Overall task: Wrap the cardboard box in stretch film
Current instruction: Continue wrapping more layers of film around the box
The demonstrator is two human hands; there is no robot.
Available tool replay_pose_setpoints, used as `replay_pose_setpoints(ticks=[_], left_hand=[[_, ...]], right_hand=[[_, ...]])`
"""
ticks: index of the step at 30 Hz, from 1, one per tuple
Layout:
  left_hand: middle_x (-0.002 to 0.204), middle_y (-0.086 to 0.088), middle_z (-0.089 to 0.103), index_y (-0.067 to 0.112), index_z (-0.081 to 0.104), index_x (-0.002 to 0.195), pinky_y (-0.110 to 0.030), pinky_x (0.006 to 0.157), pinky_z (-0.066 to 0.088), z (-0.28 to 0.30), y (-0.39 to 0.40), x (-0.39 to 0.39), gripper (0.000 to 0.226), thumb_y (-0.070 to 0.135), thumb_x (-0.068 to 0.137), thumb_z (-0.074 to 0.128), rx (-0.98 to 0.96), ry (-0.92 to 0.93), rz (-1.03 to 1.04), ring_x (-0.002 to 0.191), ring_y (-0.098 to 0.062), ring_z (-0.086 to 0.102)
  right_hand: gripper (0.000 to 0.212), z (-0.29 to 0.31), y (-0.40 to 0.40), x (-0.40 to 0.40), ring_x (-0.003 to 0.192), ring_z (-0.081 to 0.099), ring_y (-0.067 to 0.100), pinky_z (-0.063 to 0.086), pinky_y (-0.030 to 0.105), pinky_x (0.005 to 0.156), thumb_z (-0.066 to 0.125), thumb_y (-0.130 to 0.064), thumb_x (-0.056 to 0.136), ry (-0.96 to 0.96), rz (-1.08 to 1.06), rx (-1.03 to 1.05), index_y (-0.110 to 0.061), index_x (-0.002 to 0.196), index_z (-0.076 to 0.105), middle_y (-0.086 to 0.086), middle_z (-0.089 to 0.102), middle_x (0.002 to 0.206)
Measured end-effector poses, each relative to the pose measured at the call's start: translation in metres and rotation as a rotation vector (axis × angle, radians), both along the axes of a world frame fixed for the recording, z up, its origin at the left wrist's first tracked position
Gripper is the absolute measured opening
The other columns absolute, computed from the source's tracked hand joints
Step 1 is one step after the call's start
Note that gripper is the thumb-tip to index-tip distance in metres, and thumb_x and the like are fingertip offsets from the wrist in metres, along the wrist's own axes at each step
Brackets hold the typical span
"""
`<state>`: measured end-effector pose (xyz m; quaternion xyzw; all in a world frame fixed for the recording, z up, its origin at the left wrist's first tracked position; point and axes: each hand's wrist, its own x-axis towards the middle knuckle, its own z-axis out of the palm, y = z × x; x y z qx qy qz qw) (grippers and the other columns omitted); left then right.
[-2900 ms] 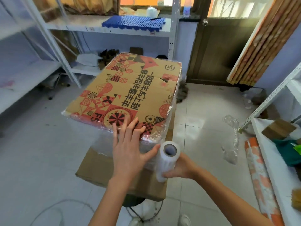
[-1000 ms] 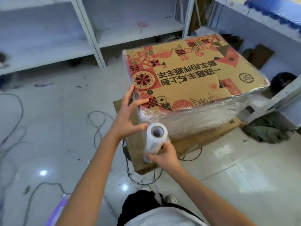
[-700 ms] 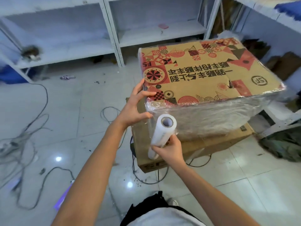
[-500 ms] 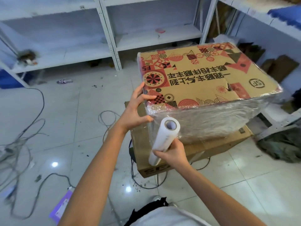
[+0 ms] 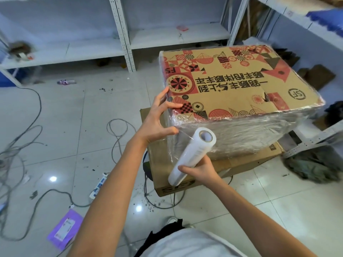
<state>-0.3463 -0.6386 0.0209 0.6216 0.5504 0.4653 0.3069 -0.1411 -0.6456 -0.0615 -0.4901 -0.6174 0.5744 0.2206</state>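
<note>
A brown cardboard box (image 5: 232, 86) printed with red and black patterns stands on a lower plain carton (image 5: 159, 164). Clear stretch film (image 5: 241, 134) covers its near side. My left hand (image 5: 157, 119) rests against the box's near left corner, fingers spread along the top edge and thumb on the film. My right hand (image 5: 200, 169) grips a white roll of stretch film (image 5: 193, 154) near its lower end, tilted, just in front of that corner. A thin strand of film runs from the roll to the corner.
White metal shelving (image 5: 126, 34) lines the back wall and a rack leg (image 5: 311, 141) stands at the right. Cables (image 5: 118, 134) loop over the tiled floor at the left. A purple packet (image 5: 65, 229) and a power strip (image 5: 98, 186) lie near my feet. A dark cloth heap (image 5: 315, 164) sits right.
I have walked round the box from one side to a corner. My left hand moved from flat on the top to the corner edge; the roll stays in my right hand.
</note>
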Motion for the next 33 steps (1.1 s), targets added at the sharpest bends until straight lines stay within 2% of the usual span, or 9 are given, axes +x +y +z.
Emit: replay_pose_setpoints(ticks=[4,6,10,13,15,19,25,29,33], left_hand=[[0.155,0.013,0.011,0.048,0.056,0.113,-0.056,0.111,0.028,-0.003,-0.003,0.002,0.055,0.039,0.062,0.074,-0.002,-0.019,0.01,0.144,-0.019,0.02],[0.155,0.013,0.011,0.048,0.056,0.113,-0.055,0.111,0.029,-0.002,-0.002,0.004,0.055,0.039,0.062,0.074,0.002,-0.021,0.012,0.144,-0.019,0.02],[0.153,0.014,0.011,0.043,0.055,0.113,-0.053,0.112,0.029,-0.001,0.001,0.008,0.054,0.039,0.061,0.072,-0.008,-0.03,0.023,0.143,-0.017,0.02],[0.153,0.013,0.011,0.042,0.055,0.112,-0.052,0.113,0.029,-0.002,0.002,0.007,0.054,0.038,0.062,0.072,-0.001,-0.036,0.021,0.143,-0.016,0.02],[0.153,0.014,0.011,0.043,0.056,0.112,-0.053,0.112,0.03,-0.002,0.003,0.007,0.053,0.038,0.062,0.073,-0.001,-0.043,0.019,0.143,-0.017,0.02],[0.153,0.014,0.01,0.043,0.056,0.112,-0.054,0.11,0.031,-0.001,0.006,0.007,0.053,0.038,0.062,0.072,-0.001,-0.048,0.03,0.143,-0.018,0.021],[0.155,0.008,0.011,0.047,0.055,0.11,-0.057,0.11,0.029,-0.004,0.002,0.008,0.052,0.041,0.06,0.069,0.016,-0.056,0.042,0.143,-0.019,0.02],[0.157,0.006,0.01,0.045,0.054,0.11,-0.058,0.111,0.027,-0.002,-0.002,0.009,0.053,0.041,0.059,0.067,-0.002,-0.053,0.048,0.144,-0.019,0.018],[0.157,0.006,0.009,0.042,0.054,0.111,-0.057,0.112,0.026,0.001,-0.003,0.011,0.054,0.042,0.058,0.066,-0.017,-0.045,0.051,0.144,-0.018,0.016]], right_hand=[[0.043,0.0,-0.004,-0.004,0.092,0.066,0.01,0.055,0.033,0.084,0.083,-0.003,0.067,0.033,0.028,-0.02,-0.024,0.094,0.058,0.002,0.068,0.096],[0.045,0.002,-0.003,-0.003,0.094,0.066,0.013,0.055,0.032,0.083,0.083,-0.001,0.066,0.052,0.019,-0.024,-0.021,0.097,0.057,0.004,0.067,0.097],[0.043,0.004,-0.005,-0.007,0.092,0.066,0.012,0.055,0.035,0.082,0.082,-0.001,0.065,0.032,-0.007,0.023,-0.025,0.091,0.059,0.002,0.068,0.093],[0.03,0.005,-0.008,-0.01,0.086,0.067,0.014,0.056,0.045,0.079,0.081,-0.012,0.061,-0.024,-0.01,0.093,-0.03,0.076,0.061,-0.001,0.069,0.084],[0.027,0.003,-0.011,-0.012,0.085,0.067,0.015,0.056,0.048,0.079,0.079,-0.021,0.057,-0.036,-0.031,0.101,-0.033,0.073,0.062,-0.002,0.07,0.083],[0.05,-0.004,-0.006,-0.012,0.091,0.067,0.012,0.056,0.045,0.082,0.08,-0.035,0.048,-0.013,-0.071,0.026,-0.029,0.093,0.061,-0.004,0.07,0.091],[0.055,-0.018,-0.016,-0.01,0.091,0.067,0.011,0.054,0.022,0.073,0.087,-0.006,0.062,0.16,-0.162,-0.041,-0.015,0.107,0.057,0.0,0.068,0.094],[0.069,-0.034,-0.028,-0.01,0.103,0.06,0.005,0.051,0.013,0.076,0.086,-0.009,0.066,0.076,-0.066,-0.08,-0.02,0.121,0.046,-0.011,0.061,0.107],[0.059,-0.041,-0.023,-0.01,0.107,0.061,0.016,0.051,0.015,0.074,0.083,-0.008,0.069,0.009,-0.035,-0.127,-0.017,0.117,0.05,-0.008,0.062,0.106]])
